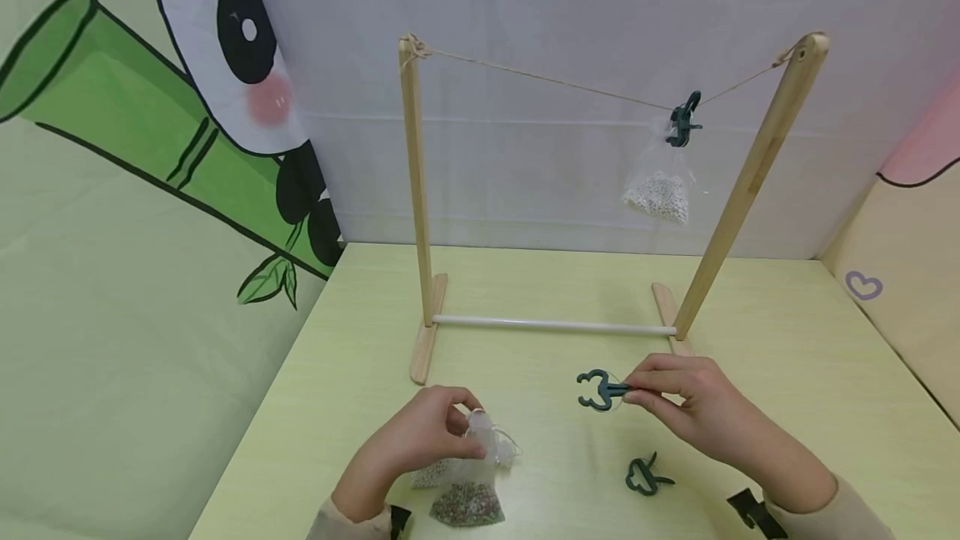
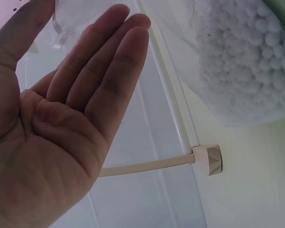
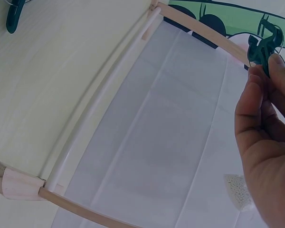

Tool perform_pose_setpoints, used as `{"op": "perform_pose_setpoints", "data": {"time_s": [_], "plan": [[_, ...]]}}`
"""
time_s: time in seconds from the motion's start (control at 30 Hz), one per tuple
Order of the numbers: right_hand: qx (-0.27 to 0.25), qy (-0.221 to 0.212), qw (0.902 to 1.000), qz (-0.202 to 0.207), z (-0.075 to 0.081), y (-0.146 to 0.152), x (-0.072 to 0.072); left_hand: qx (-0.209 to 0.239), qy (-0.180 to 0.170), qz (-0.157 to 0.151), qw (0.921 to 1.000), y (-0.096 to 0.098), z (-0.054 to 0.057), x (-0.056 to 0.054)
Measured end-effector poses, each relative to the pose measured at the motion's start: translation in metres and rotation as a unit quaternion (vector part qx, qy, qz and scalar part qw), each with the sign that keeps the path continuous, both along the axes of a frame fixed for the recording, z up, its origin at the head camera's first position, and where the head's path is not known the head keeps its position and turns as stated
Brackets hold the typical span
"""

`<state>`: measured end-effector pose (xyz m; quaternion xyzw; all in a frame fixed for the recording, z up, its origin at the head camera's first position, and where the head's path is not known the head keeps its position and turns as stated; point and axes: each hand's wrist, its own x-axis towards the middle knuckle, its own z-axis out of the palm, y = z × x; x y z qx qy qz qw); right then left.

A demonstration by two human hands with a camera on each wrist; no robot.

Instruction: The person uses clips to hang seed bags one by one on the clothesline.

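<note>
At lower centre, the left grip (image 1: 423,433) is pinching a sheer bag (image 1: 471,492) of mixed granules, a white-filled bag (image 1: 428,476) showing just behind; at lower right, the right grip (image 1: 693,402) is pinching a dark green clip (image 1: 602,390), and a second clip (image 1: 647,477) is lying lower on the surface (image 1: 540,390).

Left hand (image 2: 61,118), palm showing. Bag of little white balls (image 2: 249,66) near. Wooden stick (image 2: 147,166), white bar (image 2: 170,85) behind.

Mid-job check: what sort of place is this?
Probably an indoor tabletop work booth: a pale table, a creased backdrop behind it printed with a cartoon face, and a wooden frame strung with a cord standing on top.
</note>
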<state>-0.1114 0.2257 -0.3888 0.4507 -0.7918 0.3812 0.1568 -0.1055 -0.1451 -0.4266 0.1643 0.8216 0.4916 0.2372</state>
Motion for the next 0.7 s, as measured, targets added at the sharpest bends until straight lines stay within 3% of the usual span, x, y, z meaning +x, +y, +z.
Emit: {"op": "perform_pose_setpoints", "data": {"time_s": [0.17, 0.4, 0.7], "plan": [[-0.005, 0.005, 1.0, 0.002, -0.0005, -0.0001, -0.0005, -0.002, 0.002, 0.006, 1.0, -0.0027, -0.0004, 0.0012], [-0.009, 0.003, 1.0, 0.0, 0.0004, 0.0002, -0.0003, -0.023, 0.05, 0.009, 0.9984, -0.0039, -0.0008, 0.0023], [-0.007, 0.006, 0.9999, -0.008, 0.0068, 0.0005, 0.0006, 0.023, 0.014, -0.024, 0.9994, -0.0021, 0.0065, 0.0057]]}}
